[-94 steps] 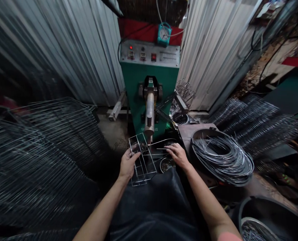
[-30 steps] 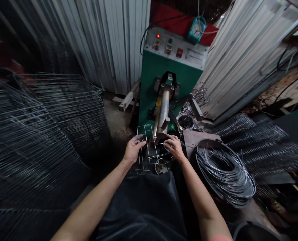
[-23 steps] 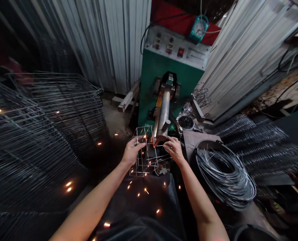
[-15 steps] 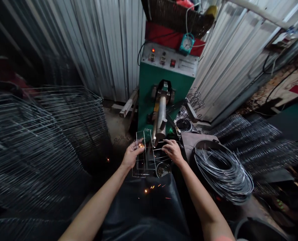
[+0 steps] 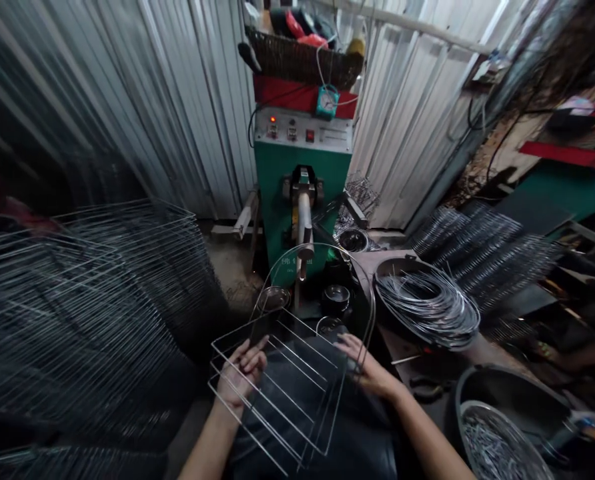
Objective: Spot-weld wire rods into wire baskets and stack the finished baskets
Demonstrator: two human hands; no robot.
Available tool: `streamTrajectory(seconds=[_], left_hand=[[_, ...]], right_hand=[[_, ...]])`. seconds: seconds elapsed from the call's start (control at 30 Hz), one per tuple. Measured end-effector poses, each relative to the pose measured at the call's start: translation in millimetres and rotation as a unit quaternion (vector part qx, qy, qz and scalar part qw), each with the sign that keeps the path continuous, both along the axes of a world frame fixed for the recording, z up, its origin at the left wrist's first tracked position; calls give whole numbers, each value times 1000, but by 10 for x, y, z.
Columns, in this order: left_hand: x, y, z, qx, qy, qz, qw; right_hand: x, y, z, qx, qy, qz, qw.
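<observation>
Two bare hands carry a wire basket frame [image 5: 317, 244] clear of the spot welder [image 5: 297, 213]: left hand [image 5: 240, 377] and right hand [image 5: 367, 360] spread, grip unclear; welding looks finished, next move calls for setting the frame down

Wire racks [image 5: 62, 320] at left blurred; basket [image 5: 302, 60] contents cut off by top edge; lettering [image 5: 291, 269] on machine [image 5: 282, 200] too small to read.
</observation>
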State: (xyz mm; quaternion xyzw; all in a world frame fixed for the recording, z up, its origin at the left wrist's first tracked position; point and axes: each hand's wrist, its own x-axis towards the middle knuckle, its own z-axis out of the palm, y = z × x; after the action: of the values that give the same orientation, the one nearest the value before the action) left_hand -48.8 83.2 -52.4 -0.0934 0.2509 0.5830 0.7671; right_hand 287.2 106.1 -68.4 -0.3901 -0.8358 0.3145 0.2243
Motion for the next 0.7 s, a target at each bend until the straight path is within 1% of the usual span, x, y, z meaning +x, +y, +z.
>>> streamTrajectory(seconds=[0.03,0.1,0.2,0.27,0.33,0.4,0.47,0.53,0.63,0.7], left_hand=[[41,-36,-20,-24,-14,-3,1000],[82,-119,-75,-59,-15,-1,998],[74,-245,-182,-86,46,-12,995],[66,-306,-246,-84,93,-51,991],[81,-349,-292,-63,125,-88,986],[121,-395,-323,-47,171,-106,978],[179,-470,-357,-32,263,-95,960],[243,-579,-402,0,360,-82,929],[325,-729,-456,76,464,-33,882],[371,-754,-435,136,512,0,848]], right_hand=[[-80,-105,-63,-7,-12,18,1000],[-191,-308,-162,-14,-23,33,999],[-210,-565,-257,-23,-40,61,997],[-171,-695,-282,-37,-43,62,996],[-139,-781,-271,-61,-36,45,996],[-134,-815,-229,-82,-23,23,996],[-161,-794,-168,-90,-10,2,996],[-212,-729,-99,-90,-5,-22,996],[-324,-614,-3,-97,-4,-65,993],[-418,-565,47,-104,-7,-74,992]])
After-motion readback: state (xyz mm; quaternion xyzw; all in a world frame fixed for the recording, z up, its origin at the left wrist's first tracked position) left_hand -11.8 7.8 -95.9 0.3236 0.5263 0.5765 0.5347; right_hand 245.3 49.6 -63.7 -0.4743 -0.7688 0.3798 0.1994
